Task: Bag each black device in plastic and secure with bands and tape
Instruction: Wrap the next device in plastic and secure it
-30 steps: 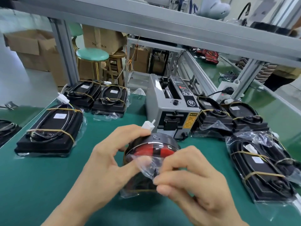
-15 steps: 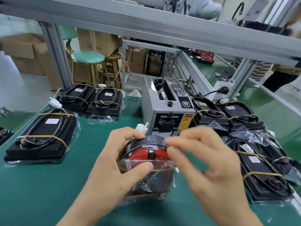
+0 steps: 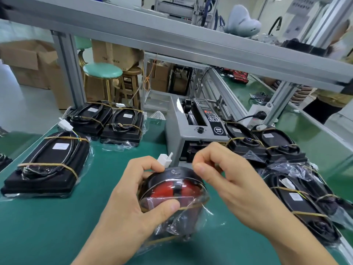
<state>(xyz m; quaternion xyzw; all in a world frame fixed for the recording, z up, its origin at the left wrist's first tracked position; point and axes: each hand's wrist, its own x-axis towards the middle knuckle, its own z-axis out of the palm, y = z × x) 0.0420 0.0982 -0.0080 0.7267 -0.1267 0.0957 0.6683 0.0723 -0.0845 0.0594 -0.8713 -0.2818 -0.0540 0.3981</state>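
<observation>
The cardboard box (image 3: 114, 54) reads "75" and "0 CM" (the middle is blurred).

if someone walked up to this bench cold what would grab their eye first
Probably the two hands at the centre front: the left hand grips a bagged black device with a bright red face, while the right hand hovers beside it, fingers curled. Next, the grey tape dispenser just behind them. Finished banded devices lie in plastic on the green mat at both sides.
</observation>
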